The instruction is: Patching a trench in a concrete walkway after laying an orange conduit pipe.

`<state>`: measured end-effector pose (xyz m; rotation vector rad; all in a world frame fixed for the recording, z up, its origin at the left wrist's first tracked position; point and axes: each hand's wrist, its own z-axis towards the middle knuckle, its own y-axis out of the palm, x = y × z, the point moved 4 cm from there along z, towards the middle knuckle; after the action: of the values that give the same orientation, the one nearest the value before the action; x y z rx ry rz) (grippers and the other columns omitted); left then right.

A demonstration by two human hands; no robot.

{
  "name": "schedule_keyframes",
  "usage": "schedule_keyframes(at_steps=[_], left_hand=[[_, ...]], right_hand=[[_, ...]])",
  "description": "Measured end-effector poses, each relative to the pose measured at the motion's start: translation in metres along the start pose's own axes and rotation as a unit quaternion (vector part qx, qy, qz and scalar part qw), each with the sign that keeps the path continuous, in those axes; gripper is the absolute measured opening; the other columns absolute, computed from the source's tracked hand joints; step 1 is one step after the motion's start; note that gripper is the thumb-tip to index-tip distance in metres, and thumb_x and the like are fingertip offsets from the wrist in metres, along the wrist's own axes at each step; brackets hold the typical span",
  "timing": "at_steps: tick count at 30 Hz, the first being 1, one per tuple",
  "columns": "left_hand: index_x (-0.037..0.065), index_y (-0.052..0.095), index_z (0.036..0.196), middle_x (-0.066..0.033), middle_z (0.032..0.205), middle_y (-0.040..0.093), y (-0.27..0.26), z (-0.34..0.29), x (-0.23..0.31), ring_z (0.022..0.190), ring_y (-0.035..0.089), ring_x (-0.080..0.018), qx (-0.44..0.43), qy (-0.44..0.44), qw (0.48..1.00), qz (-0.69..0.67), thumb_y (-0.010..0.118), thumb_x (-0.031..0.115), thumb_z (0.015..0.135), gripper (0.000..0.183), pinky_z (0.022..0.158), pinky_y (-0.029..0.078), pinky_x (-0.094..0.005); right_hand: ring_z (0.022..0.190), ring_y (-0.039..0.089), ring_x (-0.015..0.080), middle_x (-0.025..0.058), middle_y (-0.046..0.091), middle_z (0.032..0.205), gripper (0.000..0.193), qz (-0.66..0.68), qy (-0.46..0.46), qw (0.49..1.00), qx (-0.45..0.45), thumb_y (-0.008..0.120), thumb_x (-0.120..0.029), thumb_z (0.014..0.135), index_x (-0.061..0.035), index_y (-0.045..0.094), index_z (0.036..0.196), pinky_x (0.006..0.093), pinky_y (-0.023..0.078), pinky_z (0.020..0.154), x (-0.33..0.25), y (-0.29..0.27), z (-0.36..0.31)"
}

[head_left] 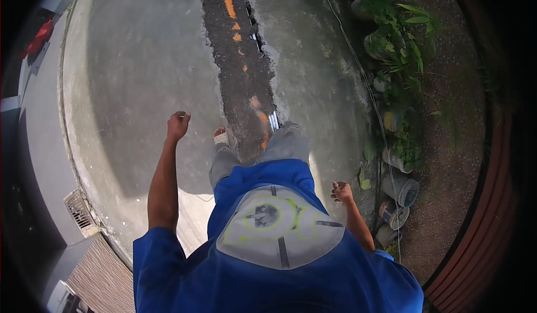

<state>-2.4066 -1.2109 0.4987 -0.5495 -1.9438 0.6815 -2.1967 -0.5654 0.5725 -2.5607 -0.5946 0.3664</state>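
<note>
My left hand (178, 126) is held out in front, over the grey concrete floor (140, 61). Its fingers are curled in, with a small pale spot at the fingertips; what they hold, if anything, is too small to make out. Lower and to the right, my right hand (342, 192) hangs beside my blue shirt (251, 279), its fingers bent inward. Whether anything lies inside that hand is hidden. Neither hand touches the things around it. Between and beyond the hands, a dark rough strip (240, 72) with orange marks runs ahead through the concrete, and my feet are beside and over it.
Potted green plants (391, 44) line the right side, with several buckets (404, 190) near my right hand. A thin cable (363, 72) runs along them. A drain grate (80, 212) lies at the lower left, and a red object (39, 36) stands at the far left.
</note>
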Motion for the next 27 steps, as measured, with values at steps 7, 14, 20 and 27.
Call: schedule_keyframes(at_steps=[7,14,20,27], left_hand=[[-0.005,0.059,0.106,-0.0175,0.087,0.066,-0.025,0.152,0.242,0.076,0.065,-0.021,0.117,0.082,0.984,-0.103,0.059,0.034,0.085,0.043,0.067,0.05,-0.0301],[-0.004,0.054,0.115,-0.0181,0.092,0.065,0.108,0.138,0.288,0.07,0.065,-0.0206,0.049,-0.043,0.994,-0.085,0.06,0.03,0.085,0.046,0.064,0.05,-0.0295],[-0.007,0.052,0.114,-0.0177,0.089,0.063,0.16,0.056,0.258,0.07,0.065,-0.0193,0.114,-0.204,0.964,-0.128,0.058,0.035,0.087,0.05,0.058,0.048,-0.0275],[-0.009,0.055,0.103,-0.0154,0.08,0.062,0.251,-0.066,0.241,0.06,0.064,-0.0176,0.214,-0.43,0.841,-0.251,0.057,0.045,0.086,0.056,0.048,0.047,-0.0252]], right_hand=[[0.06,0.064,0.0175,0.0066,0.062,0.072,0.032,-0.114,0.056,0.984,-0.126,0.055,-0.036,0.086,-0.0056,0.06,0.097,0.0325,0.05,0.048,-0.098,-0.111,0.137],[0.044,0.051,0.0133,0.0051,0.052,0.058,0.024,0.021,-0.164,0.985,0.047,0.053,-0.027,0.088,-0.0037,0.058,0.086,0.0254,0.038,0.035,-0.228,-0.294,0.311],[0.047,0.051,0.0132,0.0041,0.051,0.063,0.026,-0.053,-0.127,0.989,-0.05,0.054,-0.03,0.088,-0.0043,0.054,0.087,0.0275,0.036,0.035,-0.309,-0.365,0.403],[0.062,0.058,0.0157,0.0074,0.058,0.075,0.048,-0.191,-0.31,0.93,0.049,0.054,-0.044,0.085,-0.0023,0.055,0.107,0.0304,0.046,0.05,-0.481,-0.34,0.523]])
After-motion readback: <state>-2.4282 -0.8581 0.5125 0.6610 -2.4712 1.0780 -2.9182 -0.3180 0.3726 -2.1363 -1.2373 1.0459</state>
